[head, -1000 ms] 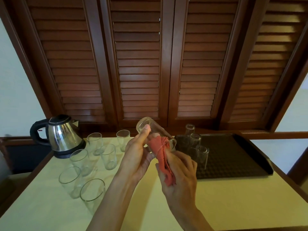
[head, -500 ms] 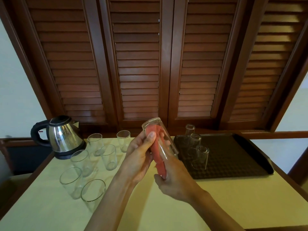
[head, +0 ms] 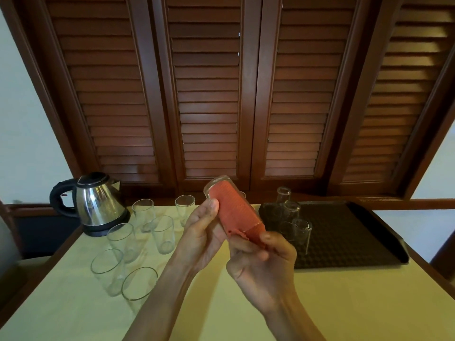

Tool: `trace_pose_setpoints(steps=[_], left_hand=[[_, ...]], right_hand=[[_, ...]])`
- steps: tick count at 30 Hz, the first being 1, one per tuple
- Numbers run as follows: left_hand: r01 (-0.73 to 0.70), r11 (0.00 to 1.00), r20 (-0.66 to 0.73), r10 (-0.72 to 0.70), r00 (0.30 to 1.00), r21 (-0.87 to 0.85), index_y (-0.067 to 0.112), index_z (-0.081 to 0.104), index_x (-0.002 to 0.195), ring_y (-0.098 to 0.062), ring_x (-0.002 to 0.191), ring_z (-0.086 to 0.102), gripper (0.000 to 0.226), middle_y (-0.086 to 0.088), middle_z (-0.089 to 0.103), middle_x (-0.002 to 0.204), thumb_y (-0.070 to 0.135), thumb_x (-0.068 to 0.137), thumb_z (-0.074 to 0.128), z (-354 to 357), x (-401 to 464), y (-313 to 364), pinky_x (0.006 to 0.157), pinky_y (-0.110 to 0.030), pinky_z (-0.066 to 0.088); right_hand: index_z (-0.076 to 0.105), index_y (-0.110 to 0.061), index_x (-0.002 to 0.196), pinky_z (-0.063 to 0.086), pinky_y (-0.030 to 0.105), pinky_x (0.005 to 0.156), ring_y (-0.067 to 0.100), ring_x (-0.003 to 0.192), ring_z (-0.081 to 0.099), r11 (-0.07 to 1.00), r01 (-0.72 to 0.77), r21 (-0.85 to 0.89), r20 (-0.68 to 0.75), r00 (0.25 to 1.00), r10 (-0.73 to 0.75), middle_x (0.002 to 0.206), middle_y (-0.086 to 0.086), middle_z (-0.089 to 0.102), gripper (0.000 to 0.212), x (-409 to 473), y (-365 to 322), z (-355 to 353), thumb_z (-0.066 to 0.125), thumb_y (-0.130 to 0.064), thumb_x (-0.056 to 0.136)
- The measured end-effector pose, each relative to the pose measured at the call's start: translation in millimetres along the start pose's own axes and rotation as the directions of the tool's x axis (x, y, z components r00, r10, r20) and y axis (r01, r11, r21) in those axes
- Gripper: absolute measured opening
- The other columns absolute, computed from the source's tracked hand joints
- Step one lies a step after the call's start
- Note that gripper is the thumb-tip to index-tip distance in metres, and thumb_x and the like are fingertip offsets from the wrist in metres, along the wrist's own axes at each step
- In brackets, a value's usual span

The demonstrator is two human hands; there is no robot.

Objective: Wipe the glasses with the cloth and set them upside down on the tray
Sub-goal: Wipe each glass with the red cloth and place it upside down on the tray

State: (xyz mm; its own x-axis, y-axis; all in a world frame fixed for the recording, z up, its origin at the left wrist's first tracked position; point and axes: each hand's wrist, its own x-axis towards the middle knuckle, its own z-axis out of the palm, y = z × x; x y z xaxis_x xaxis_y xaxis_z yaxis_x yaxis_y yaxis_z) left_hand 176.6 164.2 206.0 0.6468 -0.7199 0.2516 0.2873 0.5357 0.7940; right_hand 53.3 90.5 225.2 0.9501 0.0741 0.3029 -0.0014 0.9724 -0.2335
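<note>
Head view: right hand (head: pixel 262 264) covers the glass's (head: pixel 231 205) mouth, fingers curled on the red cloth (head: pixel 240 212) stuffed inside. Left hand (head: pixel 202 232) grips the glass, thumb on its side. Held over the table (head: pixel 344 303), left of the tray (head: pixel 357 232), it tilts, base up-left, mouth down-right.

Dim warm light, soft focus, edges bowed.

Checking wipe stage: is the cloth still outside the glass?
No, the red cloth is stuffed inside the held glass.
</note>
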Motion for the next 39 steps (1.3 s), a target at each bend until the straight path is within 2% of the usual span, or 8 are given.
trace_pose_setpoints(steps=[3,6,11,15,20,23,29,39], left_hand=[[0.033,0.999,-0.039,-0.031,0.999,0.033,0.001,0.07,0.114,-0.029,0.09,0.077,0.066,-0.022,0.075,0.101,0.044,0.071,0.094,0.2,4.7,7.0,0.075,-0.038,0.064],[0.048,0.996,-0.083,-0.042,0.996,0.071,-0.009,0.056,0.131,-0.037,0.097,0.074,0.069,-0.03,0.072,0.107,0.038,0.085,0.077,0.2,13.4,13.3,0.084,-0.046,0.064],[0.048,0.999,-0.209,-0.045,0.977,0.013,-0.01,0.054,0.14,-0.044,0.122,0.064,0.057,-0.036,0.062,0.129,0.028,0.098,0.063,-9.0,21.0,11.8,0.11,-0.058,0.051],[0.003,0.999,-0.273,-0.016,0.962,-0.047,0.002,0.059,0.132,-0.037,0.103,0.074,0.049,-0.019,0.069,0.111,0.031,0.092,0.062,-14.7,25.8,13.8,0.085,-0.045,0.064],[0.0,0.999,-0.247,-0.009,0.969,-0.037,0.011,0.058,0.135,-0.04,0.11,0.071,0.068,-0.013,0.07,0.113,0.042,0.082,0.084,-30.4,22.7,23.0,0.09,-0.047,0.063],[0.037,0.999,-0.201,-0.039,0.979,-0.015,0.013,0.061,0.131,-0.035,0.103,0.069,0.053,-0.011,0.07,0.11,0.041,0.087,0.068,-17.8,17.9,22.3,0.084,-0.044,0.061],[0.137,0.988,-0.186,-0.121,0.975,0.075,0.011,0.067,0.136,-0.031,0.126,0.067,0.062,-0.016,0.071,0.131,0.055,0.099,0.047,25.1,16.0,8.1,0.108,-0.051,0.051],[0.02,0.996,-0.257,0.003,0.966,0.086,0.009,0.073,0.123,-0.029,0.11,0.073,0.059,-0.018,0.075,0.115,0.056,0.105,0.041,22.6,4.9,19.3,0.092,-0.043,0.057]], right_hand=[[0.064,-0.007,0.105,0.049,0.019,0.045,0.005,0.048,0.044,0.769,-0.009,-0.639,-0.227,0.958,-0.178,0.072,0.003,0.059,0.05,6.0,-9.7,-15.7,0.086,-0.012,0.061],[0.055,-0.022,0.132,0.062,0.031,0.076,0.008,0.088,0.069,0.036,-0.041,-0.999,-0.048,0.975,-0.216,0.103,-0.001,0.068,0.061,20.1,-21.0,-21.8,0.083,-0.022,0.078],[-0.002,-0.034,0.16,0.038,0.057,0.114,0.03,0.151,0.021,-0.881,-0.176,-0.44,0.065,0.972,-0.227,0.168,-0.011,0.014,0.081,17.2,-32.5,-35.3,0.053,-0.044,0.101],[0.018,-0.059,0.15,-0.003,0.071,0.114,0.021,0.156,-0.006,-0.825,-0.216,-0.522,-0.001,0.968,-0.253,0.152,-0.05,0.006,0.05,-5.5,-24.9,-43.6,0.034,-0.05,0.103],[0.073,-0.016,0.106,0.055,0.039,0.064,0.028,0.072,0.072,0.528,-0.157,-0.834,-0.501,0.616,-0.608,0.083,0.004,0.077,0.02,-25.7,-57.2,-11.8,0.055,-0.024,0.101],[0.066,-0.029,0.115,0.056,0.034,0.071,0.023,0.087,0.071,0.302,-0.081,-0.95,-0.297,0.535,-0.791,0.104,0.006,0.073,0.019,-22.9,-67.5,-1.1,0.051,-0.026,0.104],[0.021,-0.039,0.157,0.026,0.033,0.125,-0.005,0.15,0.018,-0.389,-0.027,-0.921,0.153,0.893,-0.423,0.167,-0.014,0.017,0.06,20.5,-22.8,-3.3,0.042,-0.039,0.101],[0.009,-0.046,0.156,0.022,0.051,0.125,0.001,0.155,-0.003,-0.481,0.088,-0.872,0.281,0.895,-0.346,0.167,-0.025,-0.004,0.058,15.5,-2.7,-17.5,0.031,-0.056,0.103]])
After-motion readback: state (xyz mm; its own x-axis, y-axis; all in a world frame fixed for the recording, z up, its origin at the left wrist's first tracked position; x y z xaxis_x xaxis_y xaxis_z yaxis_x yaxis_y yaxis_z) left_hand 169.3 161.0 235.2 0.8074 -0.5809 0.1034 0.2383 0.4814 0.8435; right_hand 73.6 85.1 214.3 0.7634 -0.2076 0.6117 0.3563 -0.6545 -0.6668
